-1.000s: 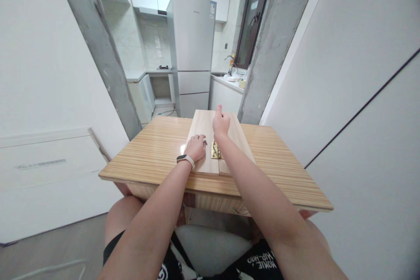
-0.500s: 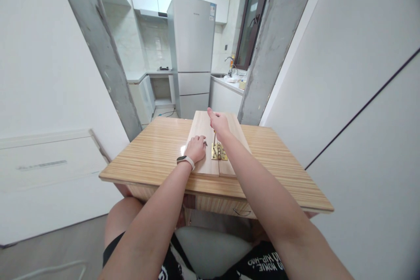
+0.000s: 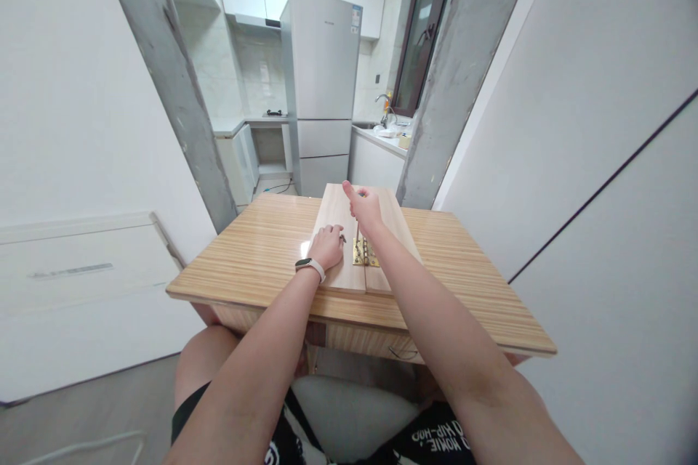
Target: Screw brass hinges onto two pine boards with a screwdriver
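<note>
A brass hinge lies across the seam between two pale wooden boards. My right hand is closed around the handle of a screwdriver, its thin shaft pointing down at the hinge's left leaf. Most of the handle is hidden by the fingers. On the left board rests my left hand, with a watch on the wrist. Small dark screws show at its fingertips, and whether they are pinched or lying on the board is too small to tell.
The boards lie on a wood-grain table with a drawer at its front. Beyond stand a grey fridge and a sink counter. White panels flank the table on both sides.
The view has shifted very slightly. My right hand has turned a little around the handle, and some coloured part of it now shows. My left hand remains in place on the board.
</note>
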Demonstrator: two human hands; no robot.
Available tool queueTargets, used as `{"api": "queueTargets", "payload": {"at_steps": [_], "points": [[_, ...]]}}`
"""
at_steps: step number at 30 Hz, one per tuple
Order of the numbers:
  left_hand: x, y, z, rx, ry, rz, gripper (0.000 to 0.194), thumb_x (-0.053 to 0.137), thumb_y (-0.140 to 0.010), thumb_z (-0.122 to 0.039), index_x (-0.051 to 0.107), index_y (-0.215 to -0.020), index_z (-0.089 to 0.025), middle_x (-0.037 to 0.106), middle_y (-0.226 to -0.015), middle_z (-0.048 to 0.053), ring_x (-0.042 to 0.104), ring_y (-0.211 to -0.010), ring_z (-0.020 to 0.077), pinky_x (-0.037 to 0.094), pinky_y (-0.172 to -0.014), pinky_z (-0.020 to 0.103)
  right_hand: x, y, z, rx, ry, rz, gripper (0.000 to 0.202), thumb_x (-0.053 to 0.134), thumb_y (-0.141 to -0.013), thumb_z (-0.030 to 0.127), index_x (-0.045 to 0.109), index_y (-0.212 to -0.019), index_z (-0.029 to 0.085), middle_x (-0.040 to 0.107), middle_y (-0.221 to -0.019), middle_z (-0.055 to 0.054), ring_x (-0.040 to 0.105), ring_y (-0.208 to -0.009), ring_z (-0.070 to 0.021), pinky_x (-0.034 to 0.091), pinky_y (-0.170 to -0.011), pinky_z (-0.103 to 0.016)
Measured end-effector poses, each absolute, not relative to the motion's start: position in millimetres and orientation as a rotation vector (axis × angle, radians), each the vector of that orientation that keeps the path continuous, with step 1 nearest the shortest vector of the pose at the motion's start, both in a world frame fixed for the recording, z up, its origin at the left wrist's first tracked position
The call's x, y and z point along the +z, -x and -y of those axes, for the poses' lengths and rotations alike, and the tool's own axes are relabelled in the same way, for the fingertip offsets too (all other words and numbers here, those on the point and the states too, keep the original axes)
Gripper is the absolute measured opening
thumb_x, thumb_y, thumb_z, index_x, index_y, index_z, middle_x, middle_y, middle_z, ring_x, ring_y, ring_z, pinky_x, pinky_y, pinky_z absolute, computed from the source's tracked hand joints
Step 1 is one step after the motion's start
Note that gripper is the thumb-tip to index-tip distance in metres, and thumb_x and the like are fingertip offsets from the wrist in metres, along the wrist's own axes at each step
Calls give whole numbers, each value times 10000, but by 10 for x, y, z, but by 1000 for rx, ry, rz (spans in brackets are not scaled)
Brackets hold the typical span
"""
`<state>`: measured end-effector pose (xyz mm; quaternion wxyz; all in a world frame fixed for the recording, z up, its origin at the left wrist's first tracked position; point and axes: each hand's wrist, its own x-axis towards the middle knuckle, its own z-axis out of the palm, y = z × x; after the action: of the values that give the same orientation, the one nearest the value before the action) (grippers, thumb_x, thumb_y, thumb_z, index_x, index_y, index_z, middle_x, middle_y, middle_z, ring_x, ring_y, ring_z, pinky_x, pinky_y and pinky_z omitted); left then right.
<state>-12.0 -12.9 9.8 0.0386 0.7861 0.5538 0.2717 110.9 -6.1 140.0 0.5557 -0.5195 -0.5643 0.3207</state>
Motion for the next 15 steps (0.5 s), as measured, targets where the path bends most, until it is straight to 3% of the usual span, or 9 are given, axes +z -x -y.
{"api": "queueTargets", "payload": {"at_steps": [2, 4, 6, 8, 11, 15], "points": [[101, 121, 129, 827, -2409, -1706, 373, 473, -1013, -235, 576, -1369, -196, 627, -1288, 163, 576, -1197, 298, 426, -1061, 432, 1378, -1141, 43, 730, 1194, 1395, 674, 575, -759, 918, 409, -728, 265, 486, -562, 52, 461, -522, -131, 350, -498, -253], [103, 123, 131, 823, -2412, -1709, 369, 471, -1017, -245, 576, -1368, -199, 626, -1291, 164, 578, -1194, 300, 427, -1055, 434, 1401, -1186, 46, 598, 1254, 1560, 657, 498, -846, 887, 466, -705, 246, 568, -594, 9, 545, -581, -152, 399, -557, -258], [104, 126, 132, 823, -2416, -1713, 365, 467, -1021, -253, 577, -1366, -200, 626, -1296, 164, 580, -1185, 301, 429, -1049, 435, 1477, -1239, 70, 352, 1379, 1745, 681, 372, -948, 832, 535, -690, 223, 661, -682, -52, 631, -696, -185, 445, -658, -273], [103, 131, 132, 830, -2421, -1712, 361, 461, -1026, -259, 578, -1362, -199, 626, -1297, 163, 583, -1175, 300, 431, -1046, 433, 1592, -1293, 110, 106, 1553, 1880, 683, 359, -985, 784, 629, -749, 202, 742, -832, -121, 696, -852, -235, 472, -764, -298], [106, 135, 133, 842, -2424, -1707, 356, 457, -1027, -259, 580, -1356, -200, 629, -1293, 156, 581, -1172, 297, 435, -1044, 429, 1779, -1370, 169, -94, 1811, 2011, 627, 492, -955, 747, 739, -919, 171, 778, -1016, -198, 724, -1016, -296, 496, -855, -333], [119, 129, 141, 838, -2409, -1714, 358, 460, -1025, -254, 576, -1360, -207, 630, -1293, 148, 577, -1179, 293, 433, -1047, 426, 1945, -1457, 178, -110, 1989, 2067, 599, 686, -844, 707, 785, -1049, 154, 782, -1074, -212, 739, -1031, -313, 531, -840, -337]]}}
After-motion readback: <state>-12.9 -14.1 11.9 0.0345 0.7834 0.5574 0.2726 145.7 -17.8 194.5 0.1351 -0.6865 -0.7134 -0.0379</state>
